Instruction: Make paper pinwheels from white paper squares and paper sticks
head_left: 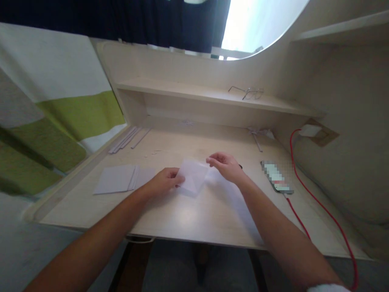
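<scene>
On the far left of the desk (91,211) lies a stack of white sheets (120,179), with thin white strips (127,139) farther back, both well apart from the hands. The left hand (164,180) pinches the left edge of a white paper sheet (193,176), thumb and fingers closed on it. The sheet sits between both hands at mid-desk, tilted up slightly, its long axis running roughly away from the person. The right hand (226,166) grips the sheet's upper right corner with curled fingertips. Both hands are equally near. Rightward lie a phone (276,177) and red cable (316,202); glasses (251,93) rest on the shelf. Nothing stands in the way.
</scene>
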### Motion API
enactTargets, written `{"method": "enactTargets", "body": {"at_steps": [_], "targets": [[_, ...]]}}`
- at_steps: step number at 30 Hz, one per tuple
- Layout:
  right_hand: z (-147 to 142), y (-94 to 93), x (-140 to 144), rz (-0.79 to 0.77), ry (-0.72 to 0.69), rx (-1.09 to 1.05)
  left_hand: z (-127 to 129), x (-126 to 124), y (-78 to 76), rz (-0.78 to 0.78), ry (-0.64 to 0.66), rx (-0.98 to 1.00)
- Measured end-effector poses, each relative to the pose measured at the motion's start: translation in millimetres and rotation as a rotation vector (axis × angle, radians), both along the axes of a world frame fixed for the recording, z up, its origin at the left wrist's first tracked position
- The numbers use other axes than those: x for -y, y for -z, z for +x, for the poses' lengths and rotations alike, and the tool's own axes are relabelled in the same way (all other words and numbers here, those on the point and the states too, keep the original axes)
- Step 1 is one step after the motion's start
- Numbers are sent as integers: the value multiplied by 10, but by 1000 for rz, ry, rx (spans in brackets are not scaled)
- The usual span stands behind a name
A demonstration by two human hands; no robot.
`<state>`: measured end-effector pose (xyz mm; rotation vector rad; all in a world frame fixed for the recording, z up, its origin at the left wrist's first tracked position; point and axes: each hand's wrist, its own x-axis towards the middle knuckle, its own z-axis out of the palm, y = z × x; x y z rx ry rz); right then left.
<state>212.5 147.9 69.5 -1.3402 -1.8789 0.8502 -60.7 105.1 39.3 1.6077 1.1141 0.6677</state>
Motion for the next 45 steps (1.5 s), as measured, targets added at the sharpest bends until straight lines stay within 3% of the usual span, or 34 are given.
{"method": "enactTargets", "body": {"at_steps": [3,8,14,19,24,30,34,40,45], "targets": [[-338,158,-225,-97,-48,41,-109,87,-28,-12,3,-19],[-996,415,-762,-31,-115,163,-317,299,-62,42,-178,-111],[-1971,376,-1179,81,-360,255,-508,585,29,14,-376,-115],[-2570,329,-1312,144,-573,331,-615,763,63,4,-557,-103],[-2911,307,-1410,176,-680,377,-715,851,85,42,-664,-123],[-3315,283,-1277,199,-818,407,-796,922,120,28,-723,-129],[-3301,205,-1335,200,-774,443,-791,893,115,15,-724,-128],[-2639,114,-1693,155,-560,522,-750,835,97,28,-667,-166],[-2291,188,-1657,112,-479,605,-706,784,112,58,-676,-191]]}}
